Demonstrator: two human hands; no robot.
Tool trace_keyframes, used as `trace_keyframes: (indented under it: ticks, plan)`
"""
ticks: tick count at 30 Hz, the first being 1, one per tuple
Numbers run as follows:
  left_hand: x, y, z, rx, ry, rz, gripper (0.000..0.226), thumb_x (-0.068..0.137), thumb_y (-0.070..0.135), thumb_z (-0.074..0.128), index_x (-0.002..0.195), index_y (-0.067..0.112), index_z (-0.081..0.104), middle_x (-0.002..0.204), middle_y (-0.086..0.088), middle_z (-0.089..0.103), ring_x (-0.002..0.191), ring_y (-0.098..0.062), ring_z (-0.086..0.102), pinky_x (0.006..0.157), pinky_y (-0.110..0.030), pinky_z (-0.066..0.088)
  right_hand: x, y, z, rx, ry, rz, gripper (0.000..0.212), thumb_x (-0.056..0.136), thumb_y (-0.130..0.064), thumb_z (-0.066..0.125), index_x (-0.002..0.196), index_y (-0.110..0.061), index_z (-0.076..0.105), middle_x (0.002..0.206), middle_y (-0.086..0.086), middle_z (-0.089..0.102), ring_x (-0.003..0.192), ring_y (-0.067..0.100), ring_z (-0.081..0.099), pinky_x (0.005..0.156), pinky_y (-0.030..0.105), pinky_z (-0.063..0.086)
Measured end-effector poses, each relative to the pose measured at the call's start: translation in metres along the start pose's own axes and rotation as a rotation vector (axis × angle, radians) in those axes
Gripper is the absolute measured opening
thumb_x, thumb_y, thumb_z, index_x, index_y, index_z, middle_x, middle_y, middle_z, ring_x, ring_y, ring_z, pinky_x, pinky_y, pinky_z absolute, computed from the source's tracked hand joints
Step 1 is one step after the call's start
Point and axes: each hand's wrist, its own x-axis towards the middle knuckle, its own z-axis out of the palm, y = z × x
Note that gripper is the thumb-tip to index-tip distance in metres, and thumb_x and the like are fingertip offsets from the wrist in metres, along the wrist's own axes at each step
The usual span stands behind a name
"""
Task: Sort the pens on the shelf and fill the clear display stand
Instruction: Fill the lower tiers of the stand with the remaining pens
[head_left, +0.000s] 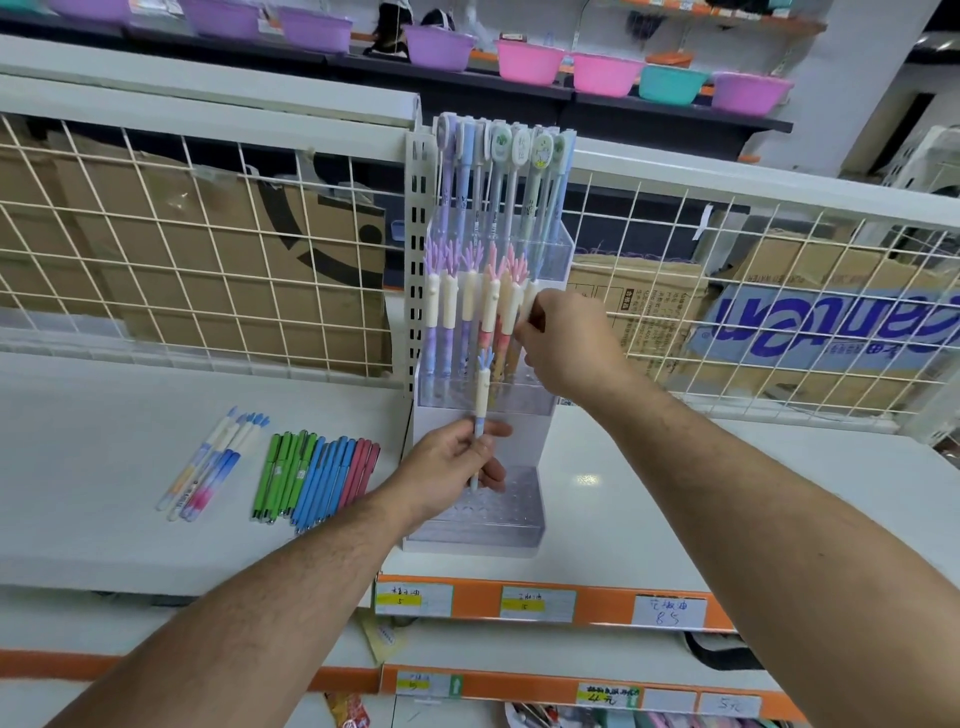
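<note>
A clear tiered display stand (519, 527) rests on the white shelf (649, 509). Its top tier holds tall pens with oval character tops (498, 156). Several cream-capped pens with coral-shaped tops (449, 301) fill the middle tier. The bottom tier shows only bare holes. My left hand (457, 462) grips a blue coral-topped pen (483, 395) upright in front of the stand. At the right end of the middle row, my right hand (566, 343) pinches a cream-capped pen (530, 301). To the left, loose pens lie on the shelf: pastel gradient ones (213, 462) and a green, blue and pink row (317, 475).
A white wire grid (208, 249) backs the shelf, with cardboard boxes (291, 260) behind it. A perforated white upright (415, 249) stands just behind the stand. Orange price strips (540, 603) run along the shelf's front edge. Coloured plastic basins (530, 62) line a high far shelf.
</note>
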Motion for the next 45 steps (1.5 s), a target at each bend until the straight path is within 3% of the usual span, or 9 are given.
trace_keyframes:
  ticks: [7, 16, 19, 24, 29, 33, 36, 39, 45]
  plan:
    - [0.0, -0.001, 0.0, 0.002, 0.005, 0.003, 0.025, 0.106, 0.022, 0.045, 0.123, 0.023, 0.062, 0.09, -0.012, 0.072, 0.086, -0.02, 0.073, 0.069, -0.015, 0.049, 0.0, 0.003, 0.007, -0.125, -0.051, 0.035, 0.03, 0.099, -0.03, 0.062, 0.081, -0.007, 0.067, 0.078, 0.01, 0.071, 0.074, 0.028, 0.069, 0.066, 0.04, 0.06]
    - [0.001, -0.002, 0.0, 0.018, 0.008, 0.007, 0.026, 0.106, 0.021, 0.045, 0.125, 0.023, 0.062, 0.096, -0.018, 0.072, 0.087, -0.021, 0.073, 0.066, -0.011, 0.048, -0.011, 0.013, 0.005, 0.023, 0.039, 0.085, 0.01, 0.091, -0.022, 0.064, 0.082, -0.017, 0.067, 0.079, -0.005, 0.066, 0.076, 0.015, 0.063, 0.065, 0.034, 0.056]
    - [0.003, -0.005, 0.0, 0.006, 0.006, 0.009, 0.024, 0.106, 0.022, 0.045, 0.122, 0.025, 0.063, 0.091, -0.016, 0.072, 0.088, -0.024, 0.073, 0.077, -0.022, 0.051, -0.021, 0.011, 0.003, 0.168, 0.021, 0.095, 0.013, 0.087, -0.016, 0.064, 0.075, -0.013, 0.067, 0.071, -0.003, 0.067, 0.066, 0.015, 0.062, 0.059, 0.032, 0.054]
    - [0.004, -0.008, -0.001, -0.001, -0.008, 0.018, 0.02, 0.103, 0.028, 0.049, 0.113, 0.019, 0.064, 0.088, -0.013, 0.074, 0.091, -0.03, 0.072, 0.095, -0.047, 0.053, -0.049, 0.013, 0.022, 0.247, -0.307, 0.072, 0.007, 0.081, -0.02, 0.077, 0.081, -0.014, 0.073, 0.063, -0.007, 0.066, 0.048, 0.001, 0.051, 0.049, 0.015, 0.04]
    - [0.004, -0.009, -0.001, 0.056, -0.027, 0.017, 0.022, 0.102, 0.026, 0.052, 0.106, 0.01, 0.066, 0.086, -0.01, 0.073, 0.09, -0.031, 0.071, 0.095, -0.056, 0.051, -0.058, 0.018, 0.04, 0.184, -0.238, 0.023, 0.007, 0.085, -0.017, 0.071, 0.08, -0.012, 0.068, 0.07, -0.002, 0.067, 0.062, 0.014, 0.06, 0.063, 0.029, 0.051]
    - [0.004, -0.003, 0.001, 0.035, -0.054, 0.023, 0.015, 0.099, 0.019, 0.058, 0.109, 0.026, 0.068, 0.095, -0.016, 0.073, 0.095, -0.03, 0.071, 0.099, -0.048, 0.052, -0.052, 0.019, 0.025, 0.277, -0.108, -0.002, 0.018, 0.094, -0.021, 0.063, 0.081, -0.012, 0.055, 0.078, 0.008, 0.07, 0.073, 0.023, 0.072, 0.066, 0.043, 0.057]
    - [0.006, -0.004, 0.002, 0.258, -0.044, 0.062, 0.021, 0.094, 0.023, 0.066, 0.112, 0.033, 0.067, 0.097, -0.004, 0.073, 0.096, -0.019, 0.069, 0.097, -0.04, 0.053, -0.041, 0.015, -0.005, 0.444, 0.051, 0.059, 0.015, 0.098, -0.017, 0.06, 0.088, -0.008, 0.055, 0.081, 0.01, 0.073, 0.067, 0.017, 0.074, 0.061, 0.047, 0.06]
    - [0.006, 0.0, -0.001, 0.66, 0.006, 0.138, 0.028, 0.092, 0.032, 0.068, 0.119, 0.029, 0.069, 0.115, 0.007, 0.068, 0.104, -0.007, 0.061, 0.097, -0.03, 0.051, -0.03, 0.013, -0.026, 0.54, 0.171, 0.075, 0.008, 0.098, -0.012, 0.059, 0.093, -0.006, 0.056, 0.078, 0.006, 0.073, 0.068, 0.017, 0.074, 0.053, 0.039, 0.059]
    - [0.006, 0.001, 0.003, 1.094, -0.104, 0.066, 0.04, 0.091, 0.039, 0.065, 0.13, 0.029, 0.063, 0.131, 0.003, 0.056, 0.124, -0.017, 0.047, 0.102, -0.033, 0.043, -0.02, 0.009, -0.019, 0.478, 0.133, 0.084, 0.006, 0.094, -0.007, 0.063, 0.095, -0.007, 0.057, 0.072, 0.002, 0.072, 0.068, 0.019, 0.073, 0.058, 0.041, 0.062]
